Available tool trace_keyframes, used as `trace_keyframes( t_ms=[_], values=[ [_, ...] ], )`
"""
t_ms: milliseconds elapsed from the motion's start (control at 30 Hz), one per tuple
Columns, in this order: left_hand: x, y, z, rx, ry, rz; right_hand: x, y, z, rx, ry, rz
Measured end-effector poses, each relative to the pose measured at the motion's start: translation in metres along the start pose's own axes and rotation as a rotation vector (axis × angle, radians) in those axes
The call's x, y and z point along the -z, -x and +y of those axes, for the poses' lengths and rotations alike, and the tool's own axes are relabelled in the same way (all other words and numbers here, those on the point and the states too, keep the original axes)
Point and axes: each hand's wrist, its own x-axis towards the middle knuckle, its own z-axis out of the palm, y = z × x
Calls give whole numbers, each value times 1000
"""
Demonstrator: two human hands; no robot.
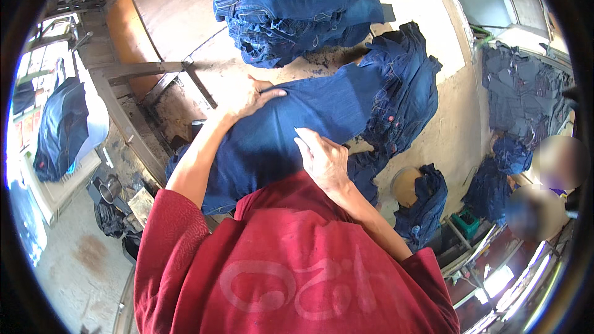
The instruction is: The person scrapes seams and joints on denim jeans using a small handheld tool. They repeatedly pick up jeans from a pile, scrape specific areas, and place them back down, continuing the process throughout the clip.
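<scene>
Blue denim, partway through handling. The denim garment (pixel 266 148) is lying spread before the wearer, its near edge meeting the red top (pixel 284 241). At the garment's far left edge, the left hand (pixel 250 99) is resting with thumb partly apart from fingers; whether it is gripping the cloth or only pressing it cannot be told. Over the garment's near middle, the right hand (pixel 325 159) is curling loosely, forefinger extending to the cloth; any pinch is not showing clearly. Beyond the garment, a stack of jeans (pixel 297 0) is sitting in layers; at its right end, bunched denim (pixel 405 99) is touching it.

Progress: the spreading is seemingly done over the flat portion, while work on this piece is probably continuing. Whether the stack is representing finished or waiting pieces cannot be told.
</scene>
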Motion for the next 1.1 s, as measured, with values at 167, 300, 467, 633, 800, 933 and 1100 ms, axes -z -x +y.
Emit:
trace_keyframes(
  t_ms=[167,300,467,633,800,933,1100],
  values=[
    [-7,-17,-21,-159,-134,97,-22,-16,-1,-23,163,-9],
    [-7,-15,-20,-121,-25,93,-20,-25,-5,-106,279,-85],
    [-8,-13,-16,-98,-42,70,-31,-33,-4,-26,160,36],
    [-8,-14,-12,-90,-86,116,-44,-38,-6,42,405,-36],
    [-10,-10,-10,-122,-101,187,-51,-55,-7,65,298,57],
    [-15,-12,-13,-138,-105,179,-52,-52,-4,38,383,-92],
    [-22,-12,-18,-70,-81,69,-18,4,-22,6,377,-121]
  ],
)
